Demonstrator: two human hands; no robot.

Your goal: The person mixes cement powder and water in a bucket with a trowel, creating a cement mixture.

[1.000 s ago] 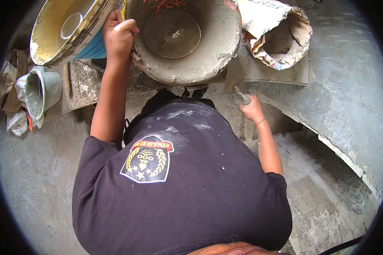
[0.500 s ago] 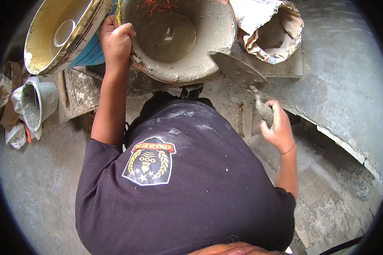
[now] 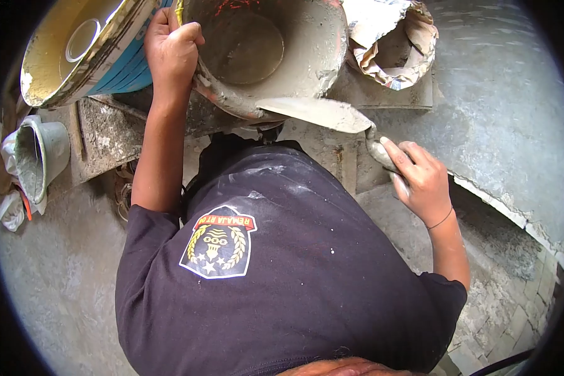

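Note:
My left hand (image 3: 172, 53) is closed in a fist at the left edge of a mortar-crusted bucket (image 3: 307, 69), right by a strip of yellow at its rim. The bucket tilts toward me and shows wet grey mortar (image 3: 250, 53) at its bottom. In my right hand (image 3: 423, 178) is the handle of a trowel (image 3: 316, 114), fingers wrapped round it. The trowel's grey-smeared blade points left and overlaps the bucket's near rim in this view.
A blue-sided bucket (image 3: 128, 69) with a yellowish inside leans at upper left. Below it are a small grey pail (image 3: 56, 147) and a rough board (image 3: 109, 135). A torn paper sack (image 3: 423, 72) stands right of the mortar bucket. A broken-edged slab (image 3: 501, 113) spans the right.
The trowel has swung left and flattened, its blade now along the bucket's near rim. My right hand has moved right and slightly down. My left hand keeps its grip on the bucket.

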